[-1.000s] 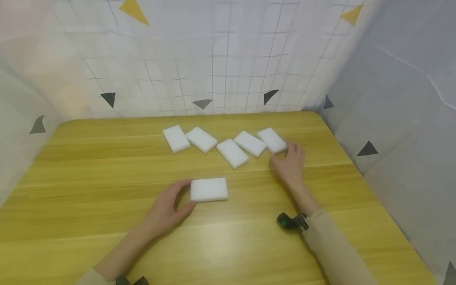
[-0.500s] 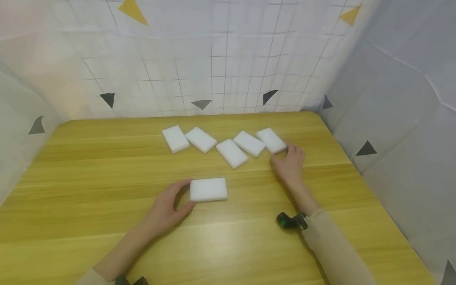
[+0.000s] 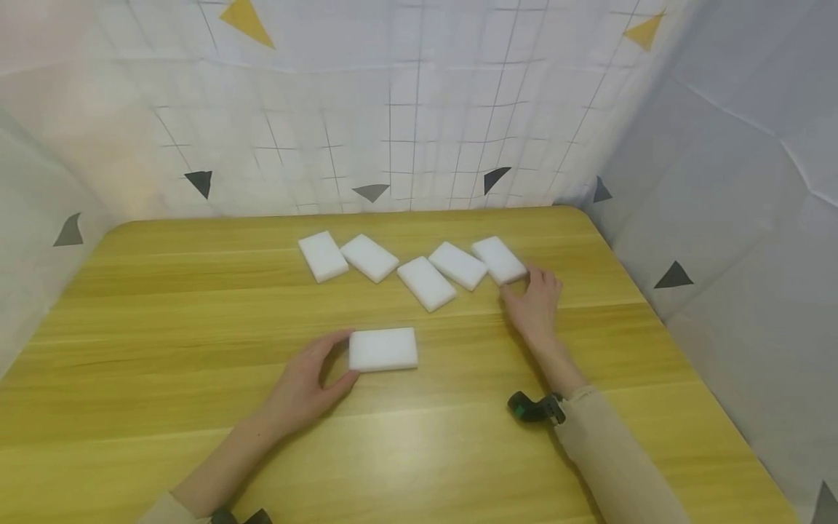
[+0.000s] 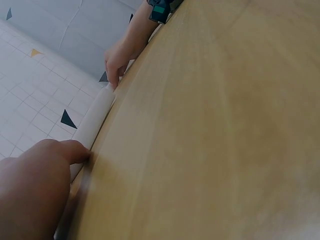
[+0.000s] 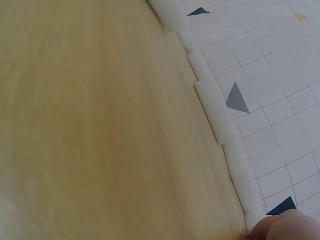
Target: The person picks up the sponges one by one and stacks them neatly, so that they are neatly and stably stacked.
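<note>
A white rectangular sponge (image 3: 383,349) lies flat near the middle of the table. My left hand (image 3: 304,386) pinches its left end between thumb and fingers. Farther back on the right, my right hand (image 3: 538,306) holds the near end of another white sponge (image 3: 499,259), the rightmost of the back group. In the left wrist view, my left thumb (image 4: 72,151) rests at the sponge's edge, and its far fingers are hidden. Only part of my right hand (image 5: 285,227) shows at the bottom of the right wrist view.
Several more white sponges, among them one at the left (image 3: 324,256), one in front (image 3: 426,283) and one beside it (image 3: 458,265), lie at angles across the back of the wooden table (image 3: 164,306). A patterned white sheet (image 3: 445,94) hangs behind the table.
</note>
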Motion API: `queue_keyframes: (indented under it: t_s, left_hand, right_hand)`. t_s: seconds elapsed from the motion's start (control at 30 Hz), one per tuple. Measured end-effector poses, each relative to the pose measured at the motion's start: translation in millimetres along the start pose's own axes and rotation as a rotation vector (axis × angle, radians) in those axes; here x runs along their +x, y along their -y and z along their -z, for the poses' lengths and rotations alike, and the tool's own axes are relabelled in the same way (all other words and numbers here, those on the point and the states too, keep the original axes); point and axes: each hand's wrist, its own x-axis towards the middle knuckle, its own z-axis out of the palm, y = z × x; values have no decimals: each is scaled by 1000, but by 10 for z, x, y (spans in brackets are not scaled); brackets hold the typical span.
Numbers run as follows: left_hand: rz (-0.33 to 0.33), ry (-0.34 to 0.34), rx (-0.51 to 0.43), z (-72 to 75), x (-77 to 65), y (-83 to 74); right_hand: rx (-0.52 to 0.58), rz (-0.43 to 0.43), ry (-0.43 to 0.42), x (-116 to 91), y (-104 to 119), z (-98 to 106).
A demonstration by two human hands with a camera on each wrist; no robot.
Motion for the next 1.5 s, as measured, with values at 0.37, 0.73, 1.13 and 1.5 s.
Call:
queue_keyframes:
  t_s: [0.37,0.73,1.13,1.5]
  left_hand:
    - [-5,-1,-1,-2,1,2]
    - [1,3,5,5,2,-10]
    - [-8,0,2,0,3,-7]
    - [-8,1,0,2,3,-10]
  right_hand:
    - [5,3,1,7,-10,-20]
    - [-5,3,8,5,8,-9]
    - [37,-38,-13,2,-2,-3]
    - [72,-63,-26,8,-13,-1]
